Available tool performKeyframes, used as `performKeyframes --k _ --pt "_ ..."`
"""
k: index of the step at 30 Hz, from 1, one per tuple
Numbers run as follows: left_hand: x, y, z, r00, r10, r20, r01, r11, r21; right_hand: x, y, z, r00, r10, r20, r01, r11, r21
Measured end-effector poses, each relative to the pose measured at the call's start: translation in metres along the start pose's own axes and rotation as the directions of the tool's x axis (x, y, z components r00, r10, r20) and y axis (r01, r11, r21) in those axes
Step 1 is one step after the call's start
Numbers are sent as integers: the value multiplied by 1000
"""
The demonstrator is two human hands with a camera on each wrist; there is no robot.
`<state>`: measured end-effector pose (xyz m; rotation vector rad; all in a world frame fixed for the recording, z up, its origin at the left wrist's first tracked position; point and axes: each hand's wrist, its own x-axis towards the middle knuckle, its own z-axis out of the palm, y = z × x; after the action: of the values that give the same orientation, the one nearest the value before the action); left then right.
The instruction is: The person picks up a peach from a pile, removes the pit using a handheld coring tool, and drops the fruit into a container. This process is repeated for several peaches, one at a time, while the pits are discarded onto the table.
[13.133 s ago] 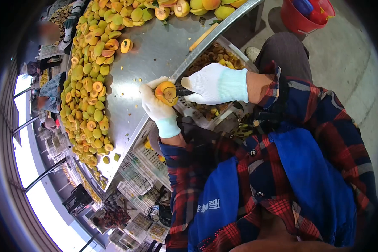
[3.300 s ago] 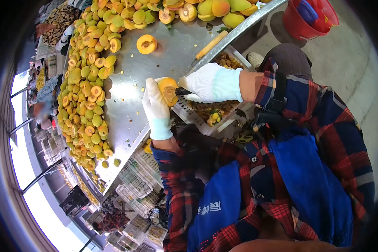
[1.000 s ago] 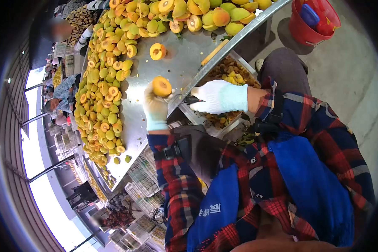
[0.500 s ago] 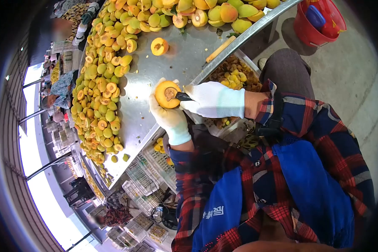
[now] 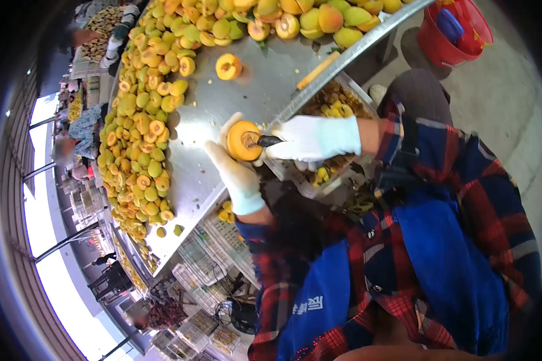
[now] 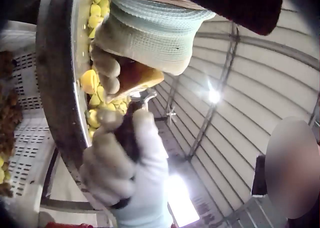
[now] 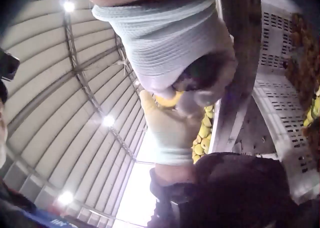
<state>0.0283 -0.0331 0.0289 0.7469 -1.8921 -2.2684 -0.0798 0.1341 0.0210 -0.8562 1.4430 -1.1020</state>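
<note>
Fingers of the left hand [image 5: 236, 171] curled round the cut fruit [image 5: 239, 139] near the table [image 5: 208, 105]; the right hand [image 5: 301, 138] gripped the tool [image 5: 270, 141], best worked shallowly, clear of those fingers. Other fruit [image 5: 140, 144] lay left.

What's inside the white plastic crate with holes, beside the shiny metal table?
Brown scraps and yellow fruit pieces show in the white plastic crate. The white-gloved right hand covers part of it, and the pile hides the bottom.
</note>
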Motion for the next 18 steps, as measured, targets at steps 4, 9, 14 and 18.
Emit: performKeyframes --k 4,9,14,18 --pt "3 -8 30 787 521 -331 -482 853 199 1 -9 5 997 15 80 -41 943 330" --pt "4 -13 18 785 559 -267 -469 817 335 -1 -8 0 997 -54 -46 47 990 -131" --pt "7 -15 18 772 580 -260 -479 799 363 5 -7 1 993 83 83 -94 987 131" --pt "7 -16 20 693 690 -207 -489 662 568 13 16 -3 955 -290 -67 226 853 -470"
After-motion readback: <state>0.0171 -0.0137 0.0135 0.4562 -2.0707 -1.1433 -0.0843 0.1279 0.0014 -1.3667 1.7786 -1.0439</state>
